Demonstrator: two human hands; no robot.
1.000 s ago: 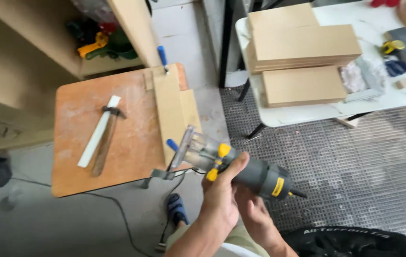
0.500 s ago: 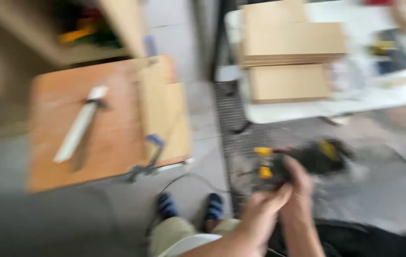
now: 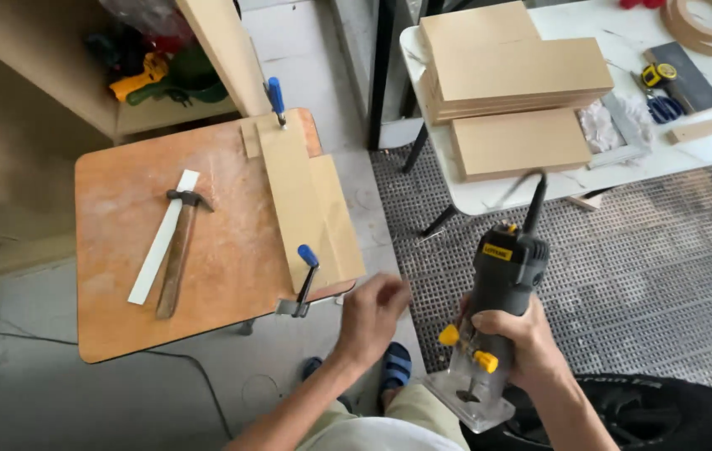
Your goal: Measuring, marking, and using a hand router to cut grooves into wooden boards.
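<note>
The router [image 3: 498,309], a small black power tool with yellow knobs and a clear flat base, sits low and right of the middle of the frame, standing upright with its cord going up. The right hand [image 3: 516,342] is wrapped tight around its lower body, fingers closed on it. Just to the left, the left hand [image 3: 370,313] hangs in the air with its fingers curled loosely, holding nothing, close to the near edge of the orange table [image 3: 122,326]. Right beside that hand, a blue-handled clamp [image 3: 304,280] pinches a pale wood board [image 3: 310,209] to the table edge. A second blue clamp [image 3: 275,98] grips the far end of the board. Farther left on the table lie a hammer [image 3: 179,246] and a white strip [image 3: 164,236], side by side. In the upper right of the frame, a white table [image 3: 489,196] carries a stack of wood panels [image 3: 510,71], a yellow tape measure [image 3: 658,75] and wooden rings [image 3: 706,21].
</note>
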